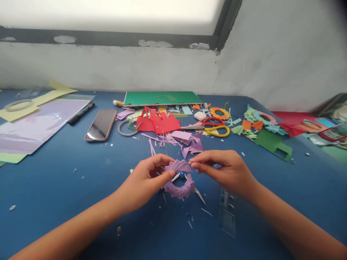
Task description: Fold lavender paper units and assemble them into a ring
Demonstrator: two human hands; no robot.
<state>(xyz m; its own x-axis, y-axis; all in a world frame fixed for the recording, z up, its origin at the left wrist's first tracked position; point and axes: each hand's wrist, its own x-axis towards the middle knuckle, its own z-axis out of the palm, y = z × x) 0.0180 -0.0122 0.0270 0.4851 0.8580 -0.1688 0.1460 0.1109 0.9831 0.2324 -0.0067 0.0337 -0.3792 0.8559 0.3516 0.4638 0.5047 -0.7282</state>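
My left hand pinches a fan of folded purple paper between thumb and fingers. At the fan's right tip, my right hand has its thumb and forefinger pressed together; whether they hold the tip or something small is hidden. Just below the fan lies a curved piece of folded purple paper. A compass with a blue head rests on the table under the papers, one metal leg pointing to the lower right. More purple folded pieces and thin strips lie beyond my hands.
Beyond my hands lie red paper, yellow-handled scissors, a tape roll and a green board. A phone and a black marker are at left. A clear ruler lies near my right wrist; paper rings and green card are at right.
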